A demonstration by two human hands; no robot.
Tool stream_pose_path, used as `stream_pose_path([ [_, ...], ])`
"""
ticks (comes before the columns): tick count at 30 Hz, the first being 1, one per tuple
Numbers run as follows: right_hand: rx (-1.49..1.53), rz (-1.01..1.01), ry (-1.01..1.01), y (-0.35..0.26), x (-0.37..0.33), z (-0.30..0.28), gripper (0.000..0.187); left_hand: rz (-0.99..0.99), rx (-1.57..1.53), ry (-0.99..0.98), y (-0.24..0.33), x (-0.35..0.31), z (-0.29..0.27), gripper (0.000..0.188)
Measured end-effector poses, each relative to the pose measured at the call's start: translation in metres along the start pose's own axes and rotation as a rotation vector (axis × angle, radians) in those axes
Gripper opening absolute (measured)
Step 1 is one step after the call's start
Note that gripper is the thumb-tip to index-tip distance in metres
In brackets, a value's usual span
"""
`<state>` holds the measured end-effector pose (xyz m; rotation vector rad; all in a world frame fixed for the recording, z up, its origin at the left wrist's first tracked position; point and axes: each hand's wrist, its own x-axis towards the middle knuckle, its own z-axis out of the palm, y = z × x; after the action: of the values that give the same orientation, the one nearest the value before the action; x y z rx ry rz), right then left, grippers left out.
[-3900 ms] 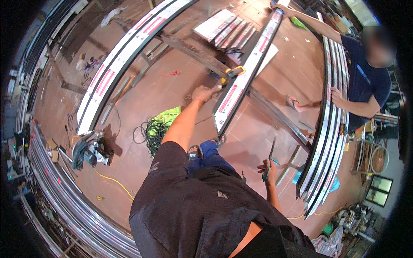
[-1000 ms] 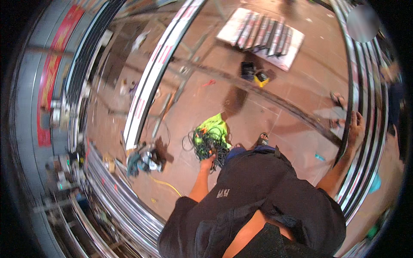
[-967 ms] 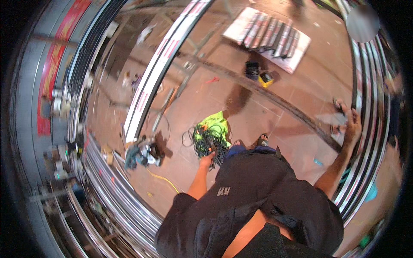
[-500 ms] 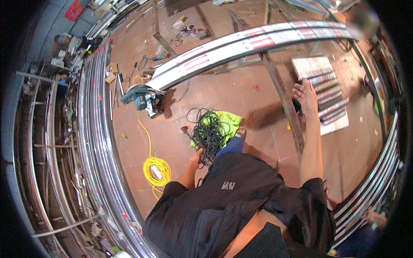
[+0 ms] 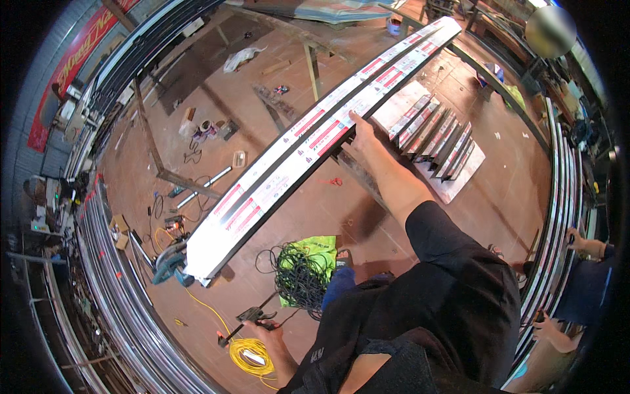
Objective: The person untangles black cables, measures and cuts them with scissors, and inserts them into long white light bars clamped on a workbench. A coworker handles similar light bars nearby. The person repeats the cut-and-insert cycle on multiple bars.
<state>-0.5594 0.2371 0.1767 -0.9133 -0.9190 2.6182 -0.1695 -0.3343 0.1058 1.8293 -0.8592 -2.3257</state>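
My left hand [image 5: 268, 333] is closed round a dark quick-grip bar clamp [image 5: 257, 316] with orange pads. It holds the clamp low, above a coil of yellow cable [image 5: 248, 358]. My right hand [image 5: 363, 131] grips the near edge of a long metal profile [image 5: 305, 155] covered in white film with red labels. The thumb lies on top and the fingers are hidden beneath. A second such profile [image 5: 289, 134] runs alongside it. Their near-left end lies by a teal circular saw [image 5: 172, 266], partly covering it. A tangle of black cable [image 5: 298, 279] lies on a bright green cloth [image 5: 321, 246].
Short cut profiles [image 5: 433, 134] stand in a row on a pale board [image 5: 462, 171] at the right. Long metal bars [image 5: 125, 276] line the left side; more bars [image 5: 561, 157] are at the right, where another person's hands [image 5: 551, 331] are. Dark wooden beams [image 5: 147, 131] support the work.
My right hand has moved from the air onto the near profile. The clamp in my left hand has come away from the black cable, towards the yellow coil. The view has turned.
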Motion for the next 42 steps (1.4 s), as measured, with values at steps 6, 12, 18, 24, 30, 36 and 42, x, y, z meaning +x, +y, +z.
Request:
stream_pose_path([
  [6, 0.243, -0.077, 0.107, 0.003, -0.021, -0.034, 0.041, 0.22, -0.107, 0.018, 0.017, -0.039, 0.065, 0.067],
  [12, 0.335, -0.173, 0.207, -0.019, -0.042, -0.092, 0.035, 0.193, -0.087, 0.005, -0.022, -0.081, 0.065, 0.065],
  [18, 0.372, -0.177, 0.177, -0.045, -0.072, -0.161, 0.045, 0.142, -0.12, 0.023, -0.062, -0.117, 0.039, 0.07],
  [24, 0.347, -0.004, 0.007, -0.072, -0.106, -0.241, 0.096, 0.185, -0.147, -0.063, -0.087, -0.103, -0.01, 0.062],
  [30, 0.641, -0.013, -0.312, -0.082, -0.139, -0.276, 0.086, 0.067, -0.115, -0.215, -0.099, -0.079, -0.051, 0.032],
  [36, 0.565, -0.235, -0.26, -0.099, -0.194, -0.317, 0.069, 0.052, -0.016, -0.095, -0.128, -0.051, -0.089, 0.028],
  [42, 0.339, -0.277, -0.004, -0.144, -0.161, -0.367, 0.048, -0.009, 0.474, -0.277, -0.128, -0.046, -0.161, 0.033],
])
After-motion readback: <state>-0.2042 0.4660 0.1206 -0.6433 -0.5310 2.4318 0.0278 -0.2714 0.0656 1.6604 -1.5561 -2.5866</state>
